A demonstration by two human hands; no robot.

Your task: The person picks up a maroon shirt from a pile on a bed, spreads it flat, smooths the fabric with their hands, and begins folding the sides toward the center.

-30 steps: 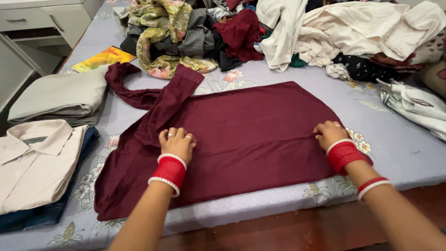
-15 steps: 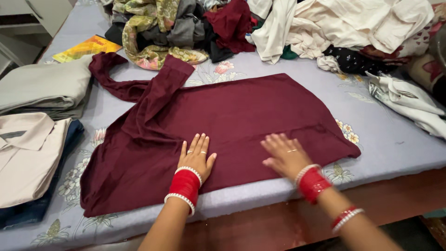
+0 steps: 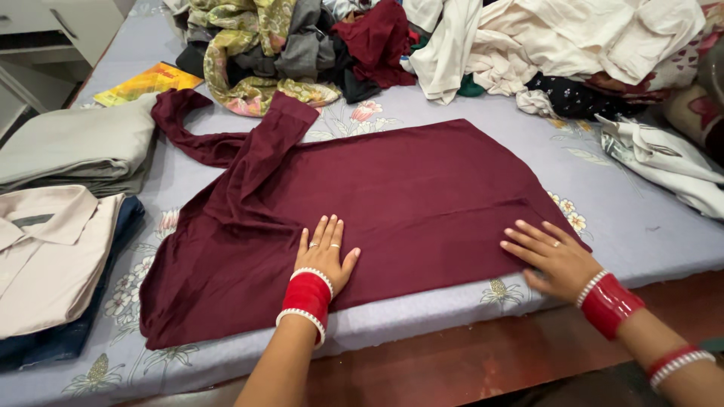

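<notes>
Here, a maroon garment (image 3: 392,203) lies spread flat on a bed covered with a lavender floral bedsheet (image 3: 641,226), its long sleeves (image 3: 226,143) flung up and to the left toward a heap of clothes. The person's left hand (image 3: 326,256) rests palm down on the cloth near its front edge, fingers straight and together, thumb out; the grip is fully open and has hold of nothing. The right hand (image 3: 554,256) lies flat at the garment's right corner, fingers spread across the hem where cloth meets sheet, its grip likewise open and closed on nothing. Both wrists carry red bangles edged in white.

To the left, a folded pale pink shirt (image 3: 49,256) sits on top of folded dark blue cloth (image 3: 90,324), with a folded grey garment (image 3: 75,147) just behind it and a yellow booklet (image 3: 147,81) beyond that. Across the back of the bed runs a pile of unfolded clothes (image 3: 302,45), patterned, grey and dark red, next to a mound of white and cream laundry (image 3: 588,38). A white cabinet (image 3: 68,22) stands at the upper left.
</notes>
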